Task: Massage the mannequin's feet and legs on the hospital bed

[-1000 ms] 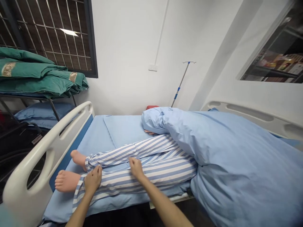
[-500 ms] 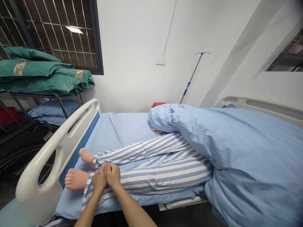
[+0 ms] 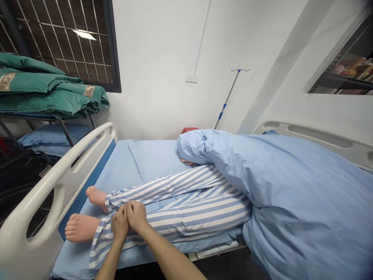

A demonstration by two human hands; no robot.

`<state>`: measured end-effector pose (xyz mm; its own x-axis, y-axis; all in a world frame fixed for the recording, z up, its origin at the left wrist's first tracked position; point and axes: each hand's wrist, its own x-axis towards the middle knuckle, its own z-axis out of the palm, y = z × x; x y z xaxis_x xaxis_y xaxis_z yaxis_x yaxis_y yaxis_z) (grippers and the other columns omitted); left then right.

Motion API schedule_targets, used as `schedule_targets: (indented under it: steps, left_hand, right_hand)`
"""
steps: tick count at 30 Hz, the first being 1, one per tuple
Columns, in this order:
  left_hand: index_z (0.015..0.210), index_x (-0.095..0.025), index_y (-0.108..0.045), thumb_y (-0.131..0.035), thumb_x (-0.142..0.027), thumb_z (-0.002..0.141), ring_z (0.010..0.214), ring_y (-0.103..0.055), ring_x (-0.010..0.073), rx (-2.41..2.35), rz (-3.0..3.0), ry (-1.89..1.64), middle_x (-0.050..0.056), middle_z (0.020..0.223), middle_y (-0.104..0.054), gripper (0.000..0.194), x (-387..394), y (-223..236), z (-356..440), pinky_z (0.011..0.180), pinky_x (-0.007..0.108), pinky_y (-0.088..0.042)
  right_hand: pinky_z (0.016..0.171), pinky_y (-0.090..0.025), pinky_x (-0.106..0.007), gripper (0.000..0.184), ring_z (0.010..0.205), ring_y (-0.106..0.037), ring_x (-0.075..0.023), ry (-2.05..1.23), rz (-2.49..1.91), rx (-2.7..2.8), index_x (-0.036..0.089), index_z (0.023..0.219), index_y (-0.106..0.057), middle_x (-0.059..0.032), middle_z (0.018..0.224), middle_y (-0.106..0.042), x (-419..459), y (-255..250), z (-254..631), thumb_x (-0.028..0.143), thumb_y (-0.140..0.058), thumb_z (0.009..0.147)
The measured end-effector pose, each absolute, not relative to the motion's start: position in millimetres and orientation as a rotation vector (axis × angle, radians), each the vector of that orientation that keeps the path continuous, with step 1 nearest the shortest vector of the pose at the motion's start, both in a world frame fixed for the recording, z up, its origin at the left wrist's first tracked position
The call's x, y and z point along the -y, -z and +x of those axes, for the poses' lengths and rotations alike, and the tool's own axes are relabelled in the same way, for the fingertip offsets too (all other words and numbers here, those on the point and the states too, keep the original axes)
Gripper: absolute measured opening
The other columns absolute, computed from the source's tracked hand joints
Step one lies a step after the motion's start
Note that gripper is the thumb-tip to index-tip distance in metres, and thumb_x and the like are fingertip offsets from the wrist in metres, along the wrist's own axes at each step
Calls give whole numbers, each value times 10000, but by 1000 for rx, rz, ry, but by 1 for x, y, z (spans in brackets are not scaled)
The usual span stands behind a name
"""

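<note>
A figure in blue-and-white striped trousers (image 3: 186, 210) lies on a hospital bed, its bare feet (image 3: 80, 227) toward the white footboard (image 3: 43, 194). A light blue quilt (image 3: 276, 186) covers its upper body. My left hand (image 3: 120, 224) and my right hand (image 3: 136, 216) rest side by side, touching, on the near trouser leg close to the ankle. Both hands have their fingers curled down, pinching the striped cloth.
Folded green blankets (image 3: 49, 91) lie on a rack at the left, with a blue pillow (image 3: 49, 136) beneath. An IV pole (image 3: 227, 99) stands behind the bed against the white wall. A white side rail (image 3: 314, 138) runs along the far right. A barred window (image 3: 58, 35) is at upper left.
My right hand slid left along the near trouser leg from the knee to join my left hand by the ankle. Both have stayed together there since half a second ago.
</note>
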<state>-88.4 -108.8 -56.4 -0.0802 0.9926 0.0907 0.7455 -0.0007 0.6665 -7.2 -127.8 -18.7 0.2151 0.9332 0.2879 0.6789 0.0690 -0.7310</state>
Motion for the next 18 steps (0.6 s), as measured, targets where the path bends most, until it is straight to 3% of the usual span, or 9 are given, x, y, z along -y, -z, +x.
schedule_targets:
  steps: [6, 11, 14, 18]
  left_hand:
    - [728, -207, -545, -348, -382, 851, 590, -485, 150, -1908, 1851, -682, 39, 687, -614, 292, 111, 45, -84, 539, 244, -229]
    - [604, -190, -474, -355, -391, 838, 595, -479, 138, -1742, 1675, -957, 13, 602, -562, 331, 110, 34, -60, 559, 226, -301]
    - [626, -190, -480, -332, -381, 854, 584, -480, 132, -1729, 1608, -1026, 8, 603, -563, 332, 119, 33, -41, 549, 220, -300]
    - [704, -195, -514, -328, -333, 876, 580, -479, 130, -1862, 1743, -871, 22, 668, -600, 289, 130, 37, -31, 534, 226, -244]
  right_hand:
    - [518, -239, -243, 429, 553, -528, -122, -304, -1764, 1532, 181, 680, -618, -40, 634, -644, 145, 29, 4, 336, -294, 914]
    - [507, -266, -232, 453, 533, -502, -124, -473, -1643, 1256, 172, 594, -569, -36, 573, -599, 135, 38, 9, 349, -292, 905]
    - [482, -281, -216, 452, 497, -442, -111, -624, -1483, 1101, 169, 537, -508, -3, 508, -527, 128, 37, 18, 375, -309, 886]
    - [455, -255, -215, 448, 468, -388, -101, -667, -1493, 1052, 171, 505, -473, 17, 458, -463, 127, 30, 29, 378, -323, 873]
